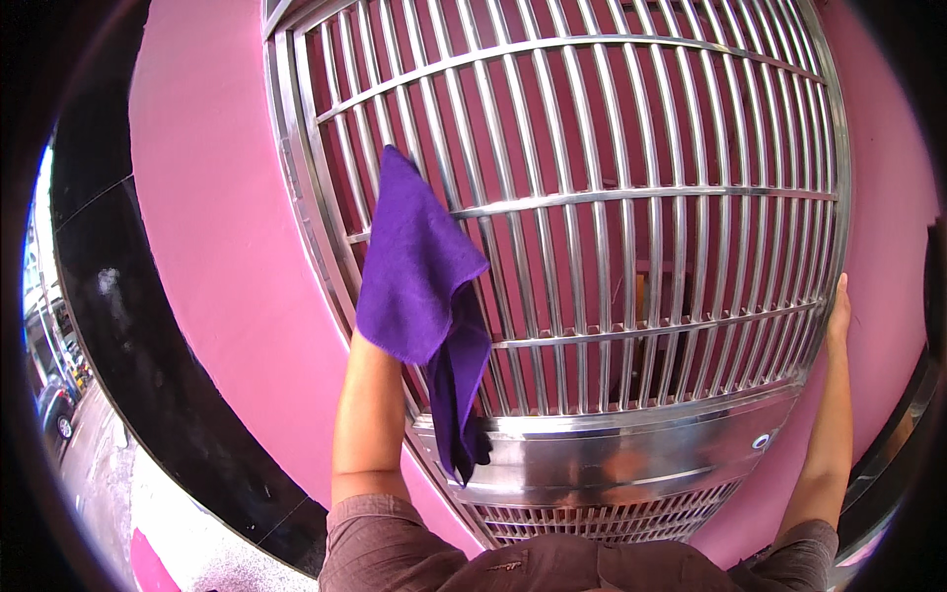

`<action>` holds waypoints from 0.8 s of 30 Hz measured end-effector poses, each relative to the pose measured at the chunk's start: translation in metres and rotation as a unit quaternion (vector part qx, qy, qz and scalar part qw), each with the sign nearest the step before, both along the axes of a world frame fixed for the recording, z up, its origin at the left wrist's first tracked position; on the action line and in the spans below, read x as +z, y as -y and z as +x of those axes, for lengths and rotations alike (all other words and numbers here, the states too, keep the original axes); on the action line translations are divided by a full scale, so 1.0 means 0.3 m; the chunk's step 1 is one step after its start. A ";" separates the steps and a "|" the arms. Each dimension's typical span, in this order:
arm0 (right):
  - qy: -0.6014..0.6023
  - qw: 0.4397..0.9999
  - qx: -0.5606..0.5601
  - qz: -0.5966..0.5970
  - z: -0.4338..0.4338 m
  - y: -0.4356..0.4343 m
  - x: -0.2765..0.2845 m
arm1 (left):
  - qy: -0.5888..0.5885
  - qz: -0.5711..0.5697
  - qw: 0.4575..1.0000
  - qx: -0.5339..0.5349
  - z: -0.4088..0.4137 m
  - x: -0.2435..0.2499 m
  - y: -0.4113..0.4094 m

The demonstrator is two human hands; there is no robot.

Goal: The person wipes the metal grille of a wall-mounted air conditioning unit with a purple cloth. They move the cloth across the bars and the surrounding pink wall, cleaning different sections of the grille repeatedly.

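A purple cloth (pixel 414 259) drapes over my left hand and hides its fingers. It lies against the left part of a stainless steel barred gate (pixel 570 200), and a loose fold hangs down in front of the lower panel. Below the cloth my left forearm (pixel 370 422) is bare. At the gate's right frame edge is my right hand (pixel 839 314), seen from the side with its fingers pointing up. Whether those fingers grip the edge cannot be made out.
Pink wall (pixel 214 185) flanks the gate on both sides. A solid metal panel (pixel 592 455) with a small round fitting (pixel 760 442) sits above a lower grille (pixel 607 514). Black glossy trim (pixel 111 288) runs along the left. Beyond it are a street and a parked car (pixel 56 411).
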State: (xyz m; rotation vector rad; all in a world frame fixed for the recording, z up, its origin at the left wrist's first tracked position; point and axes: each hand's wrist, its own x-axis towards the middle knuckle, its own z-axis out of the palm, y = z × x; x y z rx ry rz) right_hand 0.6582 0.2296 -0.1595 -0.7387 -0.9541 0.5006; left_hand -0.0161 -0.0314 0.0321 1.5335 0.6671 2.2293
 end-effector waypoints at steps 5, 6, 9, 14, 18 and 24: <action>0.002 0.999 -0.029 -0.017 0.002 0.025 0.000 | -0.015 -0.010 1.000 0.015 0.060 0.008 -0.028; -0.002 1.000 -0.013 -0.018 0.006 0.032 0.002 | -0.048 0.004 0.998 0.030 0.046 -0.002 -0.042; -0.020 0.999 0.028 -0.029 0.008 0.056 0.010 | -0.219 0.072 0.940 0.251 0.048 -0.053 -0.070; 0.026 0.999 -0.043 -0.008 -0.003 0.022 0.013 | -0.530 0.102 0.689 0.484 0.033 0.060 0.058; 0.039 0.998 -0.057 0.010 0.041 -0.009 -0.021 | -0.218 0.092 0.909 0.343 -0.074 -0.128 0.133; 0.016 0.999 -0.024 -0.026 -0.032 0.049 0.019 | -0.092 -0.068 0.952 0.282 -0.119 -0.520 0.109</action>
